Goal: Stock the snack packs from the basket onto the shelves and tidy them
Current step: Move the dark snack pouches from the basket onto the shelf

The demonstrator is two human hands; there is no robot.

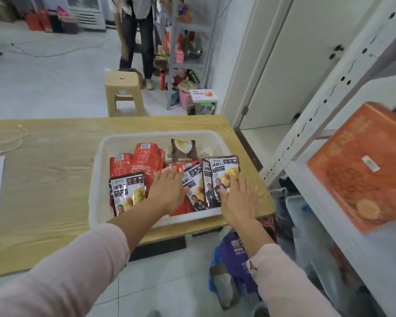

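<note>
Both hands reach into the basket (96, 179) with fingers spread and palms down. Left hand (167, 191) lies flat on the red packs (144, 161) near the middle; right hand (238, 197) presses on the dark pack (222, 172) that leans against the right-hand rim. Neither hand has closed round anything; this flat posture suits sorting or gathering the packs before a lift, which I judge to be the step in hand.

Another dark pack (127, 193) lies at the near left of the basket, and a brown pack (184, 149) stands at the far side. All packs seen are in the basket, so stocking is at an early stage.

Basket placement on the table (44, 179), just beside the shelves (329, 110), keeps the carry short. An orange box (370, 165) occupies the shelf at right. Beyond the table stand a stool (124, 92) and a person (137, 37).
</note>
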